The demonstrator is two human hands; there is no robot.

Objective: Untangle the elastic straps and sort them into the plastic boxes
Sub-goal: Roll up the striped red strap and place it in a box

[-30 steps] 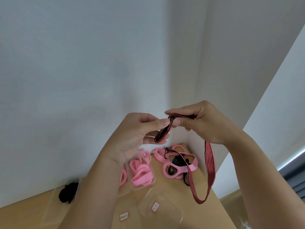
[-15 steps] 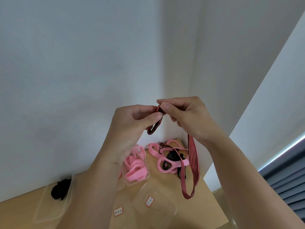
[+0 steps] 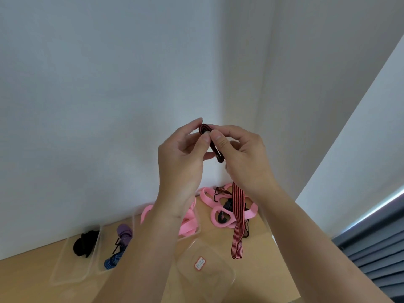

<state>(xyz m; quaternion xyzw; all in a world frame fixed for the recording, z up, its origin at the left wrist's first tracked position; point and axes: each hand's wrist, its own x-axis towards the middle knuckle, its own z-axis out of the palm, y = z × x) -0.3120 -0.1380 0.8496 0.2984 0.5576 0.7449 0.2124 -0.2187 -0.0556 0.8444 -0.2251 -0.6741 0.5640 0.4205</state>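
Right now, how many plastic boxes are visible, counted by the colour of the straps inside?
Black-strap box: 1
Purple-and-blue-strap box: 1
Pink-strap box: 1
Labelled box without straps: 1
Total: 4 boxes in view; the arms may hide more.

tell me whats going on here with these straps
A person is holding a red-and-black striped strap up in front of them, pinching its folded top end with the left hand and right hand while the rest hangs down toward the table. A tangle of pink straps waits at the back by the wall. The clear boxes already hold black straps, purple and blue ones, and pink ones; this strap is not yet boxed.
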